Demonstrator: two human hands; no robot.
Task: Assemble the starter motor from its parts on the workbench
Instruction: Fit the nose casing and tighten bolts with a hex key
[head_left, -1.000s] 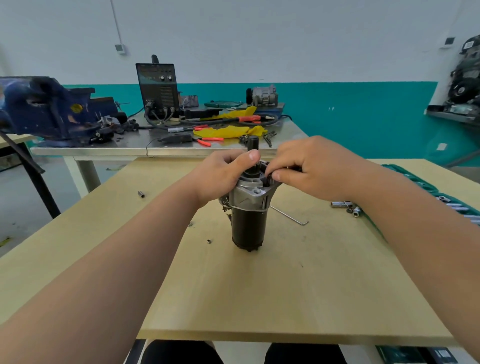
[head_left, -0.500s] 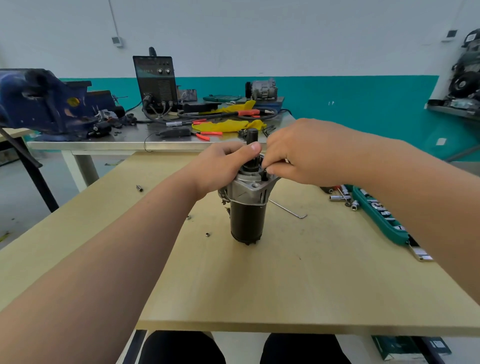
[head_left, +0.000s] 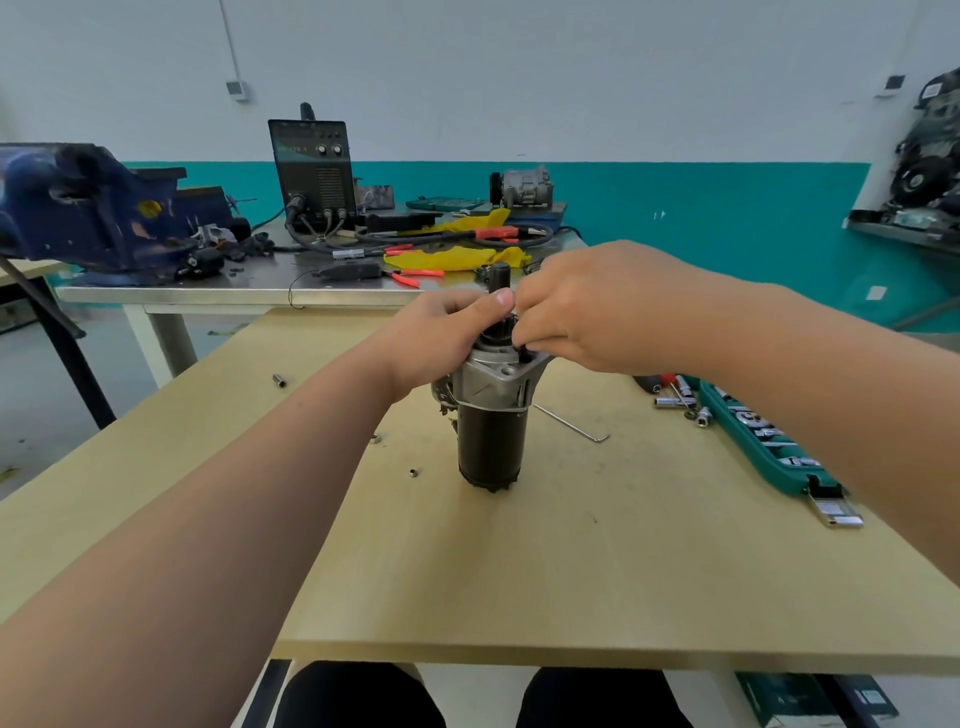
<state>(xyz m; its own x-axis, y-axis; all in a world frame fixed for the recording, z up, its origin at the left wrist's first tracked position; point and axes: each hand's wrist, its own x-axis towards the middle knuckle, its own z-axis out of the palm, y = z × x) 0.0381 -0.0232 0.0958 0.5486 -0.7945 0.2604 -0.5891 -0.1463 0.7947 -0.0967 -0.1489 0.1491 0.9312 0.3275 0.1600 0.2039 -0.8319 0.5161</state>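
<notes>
The starter motor (head_left: 489, 441) stands upright on the wooden workbench (head_left: 571, 571), black cylindrical body below, silver aluminium housing on top, a dark shaft (head_left: 502, 273) sticking up. My left hand (head_left: 441, 338) grips the housing top from the left, thumb laid over the pinion gear. My right hand (head_left: 587, 306) comes in from the right and pinches a small dark part at the housing's upper right edge; its fingertips hide that part.
A thin bent rod (head_left: 571, 423) lies right of the motor. A green socket set case (head_left: 753, 441) and loose sockets (head_left: 675, 400) sit at the right. Small nuts (head_left: 413, 472) and a socket (head_left: 279, 380) lie left. Behind stands a metal table with a blue vise (head_left: 88, 208) and a welder (head_left: 311, 171).
The view has shifted a little, so the socket case shows more at the right. Both hands stay on the motor's top; the right hand's fingers have edged slightly lower on the housing edge.
</notes>
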